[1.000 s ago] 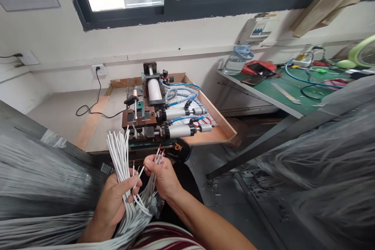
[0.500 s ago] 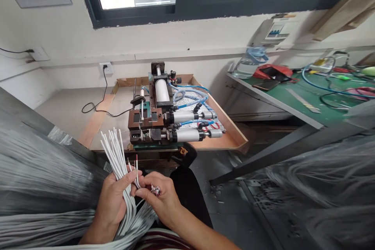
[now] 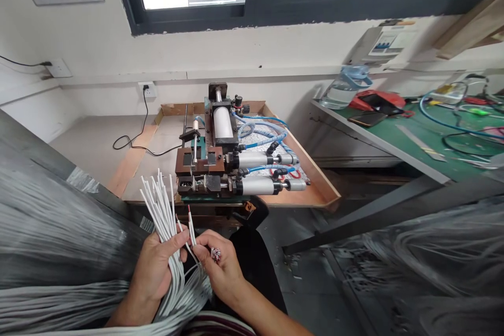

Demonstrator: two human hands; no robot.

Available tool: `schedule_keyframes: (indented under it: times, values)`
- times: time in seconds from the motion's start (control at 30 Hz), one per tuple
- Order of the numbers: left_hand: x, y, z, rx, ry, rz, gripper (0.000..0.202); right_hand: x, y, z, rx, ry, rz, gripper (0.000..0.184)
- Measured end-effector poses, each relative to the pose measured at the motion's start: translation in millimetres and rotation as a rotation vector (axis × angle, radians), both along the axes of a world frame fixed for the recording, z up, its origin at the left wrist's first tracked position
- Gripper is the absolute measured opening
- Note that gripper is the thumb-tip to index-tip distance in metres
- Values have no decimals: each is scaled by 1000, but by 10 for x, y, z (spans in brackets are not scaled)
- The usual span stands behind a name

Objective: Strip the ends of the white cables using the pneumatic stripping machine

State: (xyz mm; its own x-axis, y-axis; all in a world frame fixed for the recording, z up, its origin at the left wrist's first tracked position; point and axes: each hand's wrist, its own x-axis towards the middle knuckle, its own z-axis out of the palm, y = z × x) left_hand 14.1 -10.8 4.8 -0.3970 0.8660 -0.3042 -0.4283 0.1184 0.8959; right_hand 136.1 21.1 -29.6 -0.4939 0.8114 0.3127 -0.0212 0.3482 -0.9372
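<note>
My left hand (image 3: 155, 268) is closed round a bundle of thin white cables (image 3: 161, 207) whose ends fan upward. My right hand (image 3: 220, 268) is closed beside it, pinching one or two cables with red stripped tips (image 3: 190, 223) between thumb and finger; a small cluster of stripped wire ends shows in its palm. Both hands are low in the view, over my lap, in front of a pneumatic wire-stripping machine (image 3: 220, 160) on a wooden tray (image 3: 311, 178).
Large heaps of white cables lie at the left (image 3: 47, 241) and at the right (image 3: 433, 268). A green bench (image 3: 409, 142) at the right carries tools, hoses and a phone. A black power cord (image 3: 134, 142) runs to a wall socket. A dark floor lies below.
My right hand dropped from holding stripped ends upright and came to my left hand, now pinching red-tipped cables next to the bundle. The view shifted slightly left.
</note>
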Motion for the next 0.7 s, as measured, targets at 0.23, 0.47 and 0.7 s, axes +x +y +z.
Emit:
schedule_keyframes:
  times: [0.23,0.47,0.7]
  values:
    - [-7,-15,-29,25,51,68,10,-15,-15,38,-25,-1,9,26]
    - [2,-32,-34,-10,34,68,9,-45,-35,69,-38,51,11,26]
    - [14,-57,-33,-12,52,38,11,-58,-41,63,-54,51,-15,29]
